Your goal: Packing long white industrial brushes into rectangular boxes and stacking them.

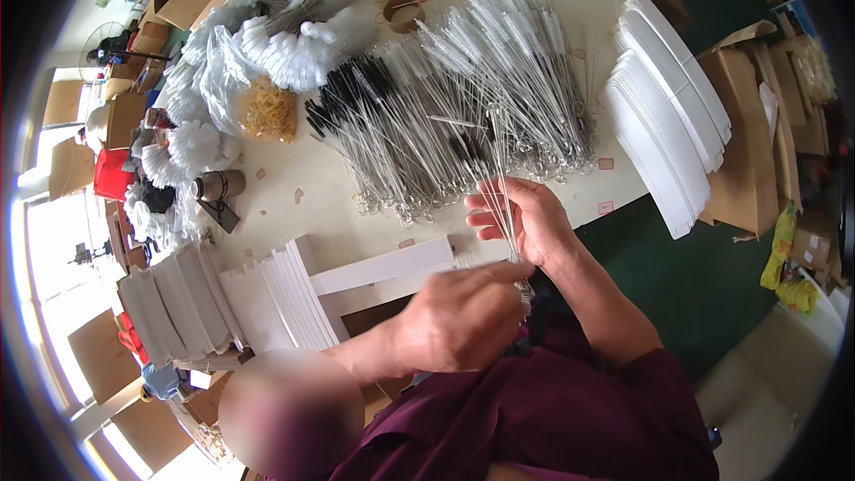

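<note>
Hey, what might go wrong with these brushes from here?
The thin brushes spread apart at the right hand, so one might slip loose. Their upper ends appear right by the brush pile and could snag there. The left hand is near the long white strip and might knock it.

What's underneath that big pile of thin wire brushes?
The wire brushes lie on a pale tabletop, visible around their edges; the part directly beneath them is covered.

L hand (pixel 465 316) curled, R hand (pixel 527 218) cupped
</note>
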A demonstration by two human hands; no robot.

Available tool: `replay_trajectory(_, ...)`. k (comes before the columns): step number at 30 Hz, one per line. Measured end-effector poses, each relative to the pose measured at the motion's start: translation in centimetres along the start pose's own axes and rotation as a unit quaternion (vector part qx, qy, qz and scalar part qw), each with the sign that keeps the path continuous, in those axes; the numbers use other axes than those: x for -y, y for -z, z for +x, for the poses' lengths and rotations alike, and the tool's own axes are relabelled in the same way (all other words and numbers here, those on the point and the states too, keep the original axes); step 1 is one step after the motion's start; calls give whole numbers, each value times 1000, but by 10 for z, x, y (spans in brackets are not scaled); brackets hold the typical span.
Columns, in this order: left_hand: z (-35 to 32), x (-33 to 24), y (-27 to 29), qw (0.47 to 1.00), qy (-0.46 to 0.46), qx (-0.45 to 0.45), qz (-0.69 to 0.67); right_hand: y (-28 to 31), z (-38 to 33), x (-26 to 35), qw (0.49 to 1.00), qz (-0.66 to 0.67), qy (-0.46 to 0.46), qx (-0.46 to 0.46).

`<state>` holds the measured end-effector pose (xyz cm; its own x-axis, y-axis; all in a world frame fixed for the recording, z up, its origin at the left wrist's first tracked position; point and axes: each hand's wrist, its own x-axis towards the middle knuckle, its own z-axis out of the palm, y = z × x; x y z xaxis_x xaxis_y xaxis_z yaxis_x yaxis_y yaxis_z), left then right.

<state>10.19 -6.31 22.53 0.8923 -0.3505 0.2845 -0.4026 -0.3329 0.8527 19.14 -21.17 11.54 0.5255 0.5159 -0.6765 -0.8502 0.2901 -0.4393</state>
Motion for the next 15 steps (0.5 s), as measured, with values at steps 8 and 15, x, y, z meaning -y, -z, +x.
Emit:
replay_trajectory(8,-23,30,-53,995,-48,74,36,23,10,4,1000,8,-2,-19)
replay_trajectory(15,-35,44,-73,993,-47,106,23,36,17,-9,998,-3,2,-55)
